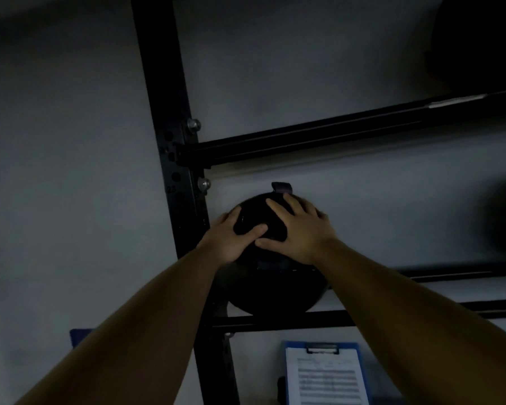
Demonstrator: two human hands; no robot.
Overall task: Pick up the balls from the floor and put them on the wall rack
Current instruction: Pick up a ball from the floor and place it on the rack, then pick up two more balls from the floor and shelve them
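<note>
A large black ball [270,290] sits on the lower rails of the black wall rack [304,320], close to the rack's upright post [170,118]. A small purple strap tab [281,187] sticks up at its top. My left hand [231,239] lies on the ball's upper left side with the fingers spread. My right hand [300,229] lies flat on the upper right side, fingers straight and pointing up. The two thumbs nearly meet on the ball's front. Both forearms reach up from the bottom of the view.
Above the ball runs another rack rail [319,135]. A second dark ball [479,39] rests at the top right, and a blurred dark shape [503,217] sits at the right edge. A blue clipboard [327,375] with paper hangs on the grey wall below the rack.
</note>
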